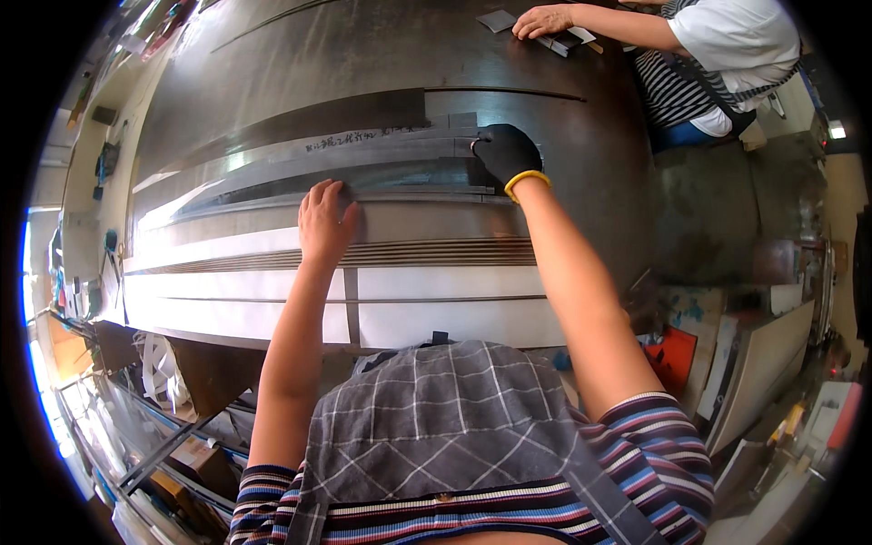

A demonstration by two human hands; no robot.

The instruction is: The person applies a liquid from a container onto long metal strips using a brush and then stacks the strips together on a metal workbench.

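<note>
My left hand (325,218) is bare and lies with its fingers stretched out at the near edge of a long dark strip with a shiny surface (391,175). My right hand (509,154) wears a black glove with a yellow cuff. Its fingers are curled at the right end of the stacked strips, and what they grip, if anything, is too small to make out. A grey strip with handwriting (363,141) runs beyond the shiny one. Farther off lies a wider dark brown strip (363,111).
Several thin brown rods (427,254) lie side by side near me, by white sheets (454,318) at the edge of the dark table (590,200). A thin rod (509,92) lies beyond. At far right another person's hand (543,20) touches small flat pieces (554,44).
</note>
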